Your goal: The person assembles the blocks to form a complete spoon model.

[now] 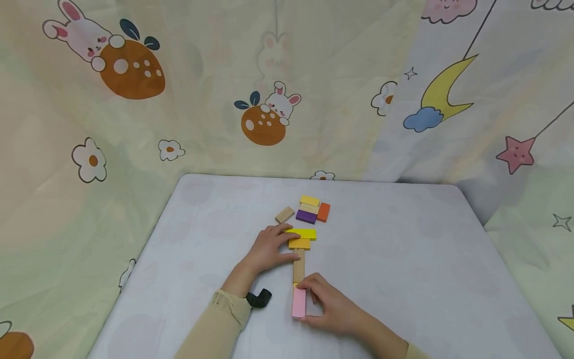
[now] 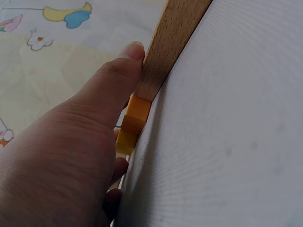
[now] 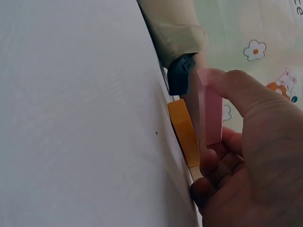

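My right hand pinches the pink block just above the orange block; I'd lower it evenly. My left hand, fingers loosely extended, touches the wooden block ahead.

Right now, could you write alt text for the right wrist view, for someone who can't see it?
A right hand pinches a pink block just above an orange block on a white tabletop, with a beige sleeve beyond.

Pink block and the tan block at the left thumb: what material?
Tan block: looks like bare wood, matte; dark grain flecks show in the left wrist view.
Pink block: probably painted wood, perhaps plastic; smooth, even colour, no visible grain.
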Motion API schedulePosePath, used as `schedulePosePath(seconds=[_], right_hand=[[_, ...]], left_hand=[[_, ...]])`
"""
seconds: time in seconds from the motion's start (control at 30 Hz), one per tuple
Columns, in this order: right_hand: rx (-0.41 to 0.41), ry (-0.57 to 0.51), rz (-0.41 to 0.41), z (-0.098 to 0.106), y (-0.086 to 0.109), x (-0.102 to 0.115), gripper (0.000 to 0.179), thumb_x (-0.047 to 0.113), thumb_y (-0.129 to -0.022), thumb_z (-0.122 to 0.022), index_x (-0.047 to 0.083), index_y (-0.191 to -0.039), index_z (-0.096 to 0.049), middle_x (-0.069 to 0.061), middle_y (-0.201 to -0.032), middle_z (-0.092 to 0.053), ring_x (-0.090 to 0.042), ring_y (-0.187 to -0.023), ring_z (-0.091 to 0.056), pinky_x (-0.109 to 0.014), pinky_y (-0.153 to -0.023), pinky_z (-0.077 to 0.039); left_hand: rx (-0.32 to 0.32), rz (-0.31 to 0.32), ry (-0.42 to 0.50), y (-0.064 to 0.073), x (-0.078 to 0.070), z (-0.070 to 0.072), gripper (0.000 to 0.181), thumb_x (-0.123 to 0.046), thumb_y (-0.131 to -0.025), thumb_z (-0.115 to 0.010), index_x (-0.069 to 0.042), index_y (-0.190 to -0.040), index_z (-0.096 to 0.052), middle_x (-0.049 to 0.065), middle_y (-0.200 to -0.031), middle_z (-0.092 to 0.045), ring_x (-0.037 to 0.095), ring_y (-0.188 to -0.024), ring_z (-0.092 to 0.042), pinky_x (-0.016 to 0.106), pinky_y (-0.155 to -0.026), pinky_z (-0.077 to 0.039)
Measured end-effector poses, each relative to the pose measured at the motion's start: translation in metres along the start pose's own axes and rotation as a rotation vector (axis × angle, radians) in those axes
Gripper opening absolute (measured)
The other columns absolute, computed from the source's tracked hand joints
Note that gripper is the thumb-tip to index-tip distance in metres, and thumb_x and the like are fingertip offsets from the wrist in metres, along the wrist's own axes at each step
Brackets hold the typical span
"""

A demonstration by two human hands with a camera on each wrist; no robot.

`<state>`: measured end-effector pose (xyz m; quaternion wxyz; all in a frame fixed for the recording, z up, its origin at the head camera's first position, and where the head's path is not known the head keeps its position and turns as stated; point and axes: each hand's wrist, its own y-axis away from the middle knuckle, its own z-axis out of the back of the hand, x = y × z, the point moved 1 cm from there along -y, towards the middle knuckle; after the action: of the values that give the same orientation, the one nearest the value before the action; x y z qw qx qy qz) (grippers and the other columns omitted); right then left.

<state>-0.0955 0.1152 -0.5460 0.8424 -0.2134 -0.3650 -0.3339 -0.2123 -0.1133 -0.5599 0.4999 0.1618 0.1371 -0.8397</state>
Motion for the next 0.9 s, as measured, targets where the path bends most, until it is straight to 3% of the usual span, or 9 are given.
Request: schedulePosePath(seconds=[0.23, 0.57, 0.73, 0.9], right_hand=[[0.063, 0.091, 0.007, -0.007, 0.006, 0.006, 0.056, 0.057, -0.084, -0.07, 0.032, -0.13, -0.051, 0.017, -0.127, -0.049, -0.001, -0.115, -0.05, -0.025, -0.101, -0.047], [0.068, 0.15, 0.126, -0.01, 0.01, 0.006, 0.057, 0.056, -0.083, -0.072, 0.03, -0.129, -0.051, 0.016, -0.126, -0.051, -0.001, -0.117, -0.048, -0.026, -0.102, -0.045], [0.047, 0.187, 0.26, -0.013, 0.011, 0.003, 0.058, 0.054, -0.083, -0.074, 0.025, -0.129, -0.053, 0.014, -0.123, -0.053, -0.002, -0.117, -0.049, -0.024, -0.1, -0.045], [0.047, 0.247, 0.268, -0.015, 0.012, 0.004, 0.059, 0.057, -0.083, -0.072, 0.026, -0.129, -0.052, 0.014, -0.125, -0.051, 0.0, -0.115, -0.048, -0.023, -0.1, -0.045]], left_hand=[[0.005, 0.007, 0.005, 0.0, 0.0, -0.001, 0.062, -0.071, -0.082, -0.062, -0.041, -0.136, -0.056, -0.009, -0.151, -0.043, 0.023, -0.136, -0.041, 0.05, -0.113, -0.034], [-0.006, -0.008, 0.01, 0.0, 0.0, 0.0, 0.062, -0.07, -0.082, -0.063, -0.04, -0.136, -0.057, -0.008, -0.15, -0.044, 0.024, -0.134, -0.043, 0.05, -0.111, -0.036], [0.004, 0.001, 0.01, 0.0, 0.0, -0.001, 0.063, -0.072, -0.082, -0.061, -0.041, -0.136, -0.056, -0.008, -0.151, -0.044, 0.023, -0.135, -0.042, 0.05, -0.112, -0.035], [-0.003, 0.001, 0.008, -0.001, 0.001, -0.002, 0.062, -0.072, -0.082, -0.061, -0.041, -0.136, -0.056, -0.009, -0.151, -0.044, 0.023, -0.135, -0.042, 0.05, -0.112, -0.035]])
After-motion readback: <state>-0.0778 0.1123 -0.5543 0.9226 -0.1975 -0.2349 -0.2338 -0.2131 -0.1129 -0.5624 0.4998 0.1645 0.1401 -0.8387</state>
